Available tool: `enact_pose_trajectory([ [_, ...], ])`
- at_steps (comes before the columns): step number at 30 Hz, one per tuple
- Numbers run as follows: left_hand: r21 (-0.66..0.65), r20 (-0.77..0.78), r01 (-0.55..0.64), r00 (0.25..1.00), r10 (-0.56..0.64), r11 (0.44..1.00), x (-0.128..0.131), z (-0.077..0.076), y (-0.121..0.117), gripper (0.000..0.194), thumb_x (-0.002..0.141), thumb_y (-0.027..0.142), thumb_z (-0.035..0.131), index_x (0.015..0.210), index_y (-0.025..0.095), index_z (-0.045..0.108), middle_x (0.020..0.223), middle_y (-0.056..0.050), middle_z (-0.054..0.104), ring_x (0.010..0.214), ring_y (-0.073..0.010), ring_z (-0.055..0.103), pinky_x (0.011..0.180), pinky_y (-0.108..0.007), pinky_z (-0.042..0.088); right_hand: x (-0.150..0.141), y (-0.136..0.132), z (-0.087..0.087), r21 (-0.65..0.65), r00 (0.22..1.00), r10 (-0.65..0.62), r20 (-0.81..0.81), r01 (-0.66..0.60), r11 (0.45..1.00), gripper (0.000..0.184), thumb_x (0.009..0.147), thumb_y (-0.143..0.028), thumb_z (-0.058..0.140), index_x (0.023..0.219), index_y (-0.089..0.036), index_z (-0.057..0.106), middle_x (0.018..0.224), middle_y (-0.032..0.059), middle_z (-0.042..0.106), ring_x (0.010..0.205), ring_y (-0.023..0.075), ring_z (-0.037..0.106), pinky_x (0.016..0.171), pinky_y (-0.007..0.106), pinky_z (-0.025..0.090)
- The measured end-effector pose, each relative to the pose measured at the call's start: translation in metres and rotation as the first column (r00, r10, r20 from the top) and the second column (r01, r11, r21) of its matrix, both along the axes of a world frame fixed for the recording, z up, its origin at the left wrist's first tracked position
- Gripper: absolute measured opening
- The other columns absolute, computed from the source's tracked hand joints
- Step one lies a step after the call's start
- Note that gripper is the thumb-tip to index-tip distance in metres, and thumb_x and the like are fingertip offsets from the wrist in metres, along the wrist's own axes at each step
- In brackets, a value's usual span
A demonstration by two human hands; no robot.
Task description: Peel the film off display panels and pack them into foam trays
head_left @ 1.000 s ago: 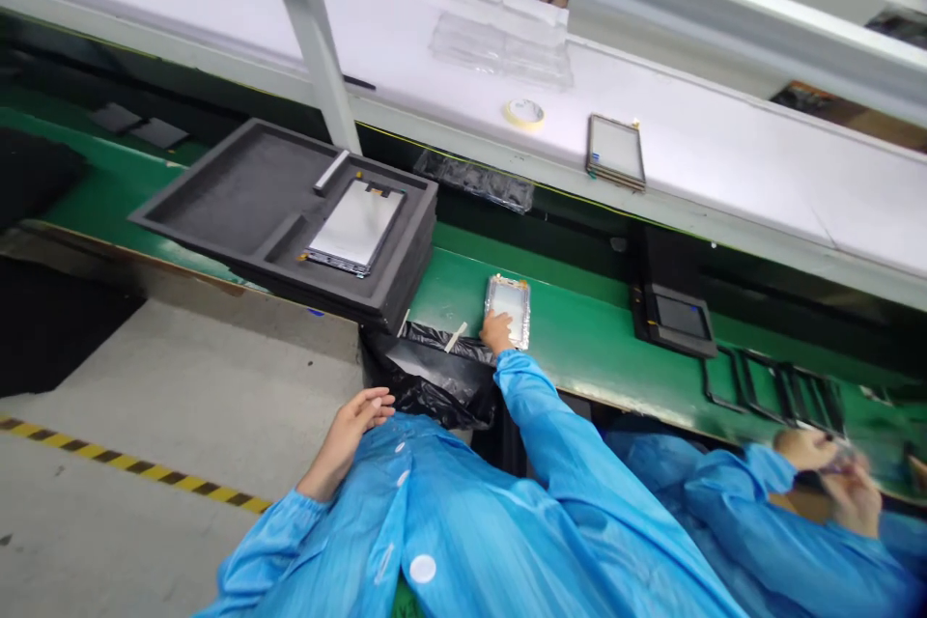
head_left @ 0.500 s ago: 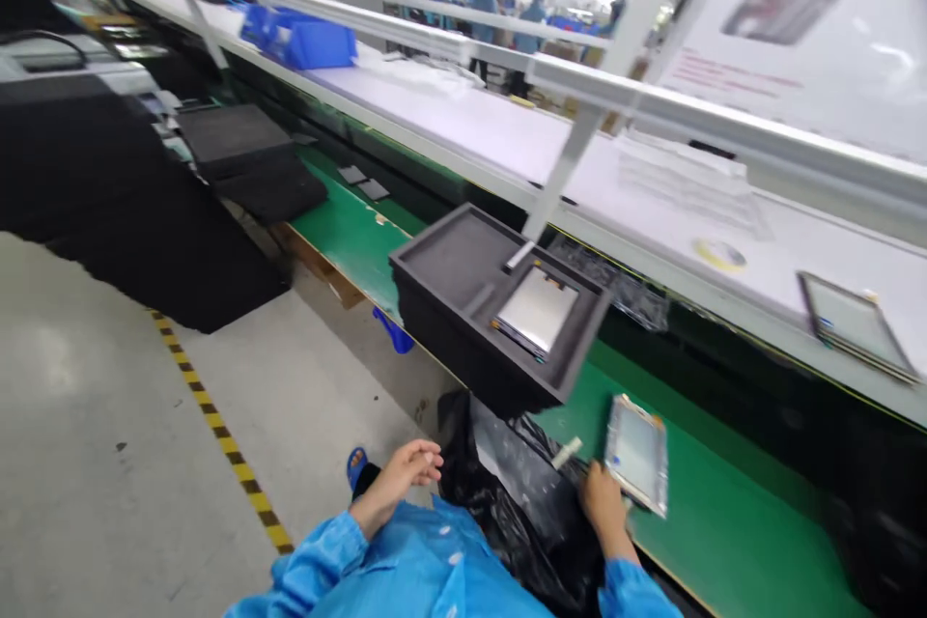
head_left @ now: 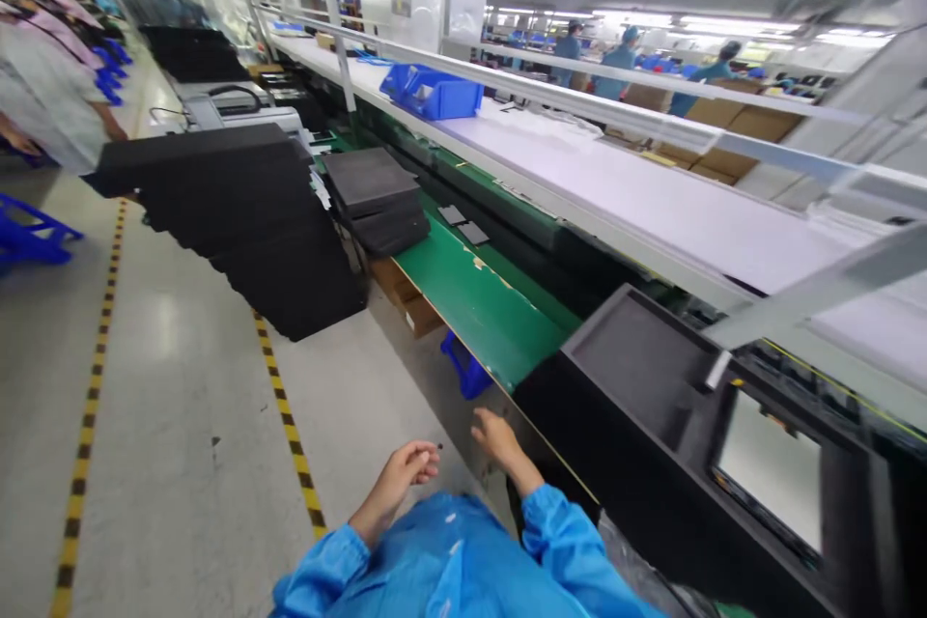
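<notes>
My left hand (head_left: 402, 475) hangs in front of my blue jacket, its fingers loosely bent and apart, with nothing in them. Close by on the right, my right hand (head_left: 499, 441) is over the bench's front edge, loosely curved and showing no object in it. The black foam tray (head_left: 637, 367) to its right is the nearest large thing. In one recess of that tray lies a flat display panel (head_left: 772, 473) with a silvery face; the recess beside it holds nothing I can see.
A green bench (head_left: 485, 304) runs ahead, with black stacked trays (head_left: 377, 188) farther along. A tall black stack (head_left: 246, 222) stands in the aisle on the left. Blue bins (head_left: 435, 92) sit on the white shelf. A blue stool (head_left: 463, 362) is under the bench; a person (head_left: 54, 87) stands far left.
My view has swung left along the bench. My right hand has come away from the framed panel on the green surface and moved near my left hand. That panel is out of view.
</notes>
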State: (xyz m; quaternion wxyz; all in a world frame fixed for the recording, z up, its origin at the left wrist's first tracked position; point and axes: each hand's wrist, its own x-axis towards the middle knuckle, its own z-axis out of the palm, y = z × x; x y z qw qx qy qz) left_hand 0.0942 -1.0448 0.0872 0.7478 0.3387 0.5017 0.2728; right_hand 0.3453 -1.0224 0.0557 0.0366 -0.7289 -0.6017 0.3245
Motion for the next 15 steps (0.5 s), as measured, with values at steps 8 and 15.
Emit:
enact_pose_trajectory([
  [8,-0.031,-0.042,-0.148,0.988,0.147,0.988,-0.04,-0.019,0.084,0.069,0.059,0.07,0.08,0.101,0.017,0.072,0.103,-0.013,0.077,0.088,-0.0251,0.072,0.082,-0.038,0.054,0.008,0.279,0.037,0.206,0.979,-0.037,0.2,-0.005,0.979,0.054,0.095,-0.021,0.053,0.149,-0.012,0.048,0.15,0.0178,0.052,0.136,0.0237,0.053,0.114,0.031,0.04],
  [15,-0.04,-0.174,-0.276,0.948,0.266,0.96,-0.048,-0.035,0.238,0.083,0.052,0.08,0.078,0.104,0.017,0.072,0.108,-0.016,0.077,0.093,-0.0288,0.073,0.087,-0.042,0.055,0.059,0.544,0.027,0.177,0.946,-0.069,0.315,0.012,0.984,0.058,0.095,-0.01,0.045,0.152,-0.01,0.039,0.149,0.0231,0.046,0.13,0.0274,0.055,0.108,0.036,0.042],
])
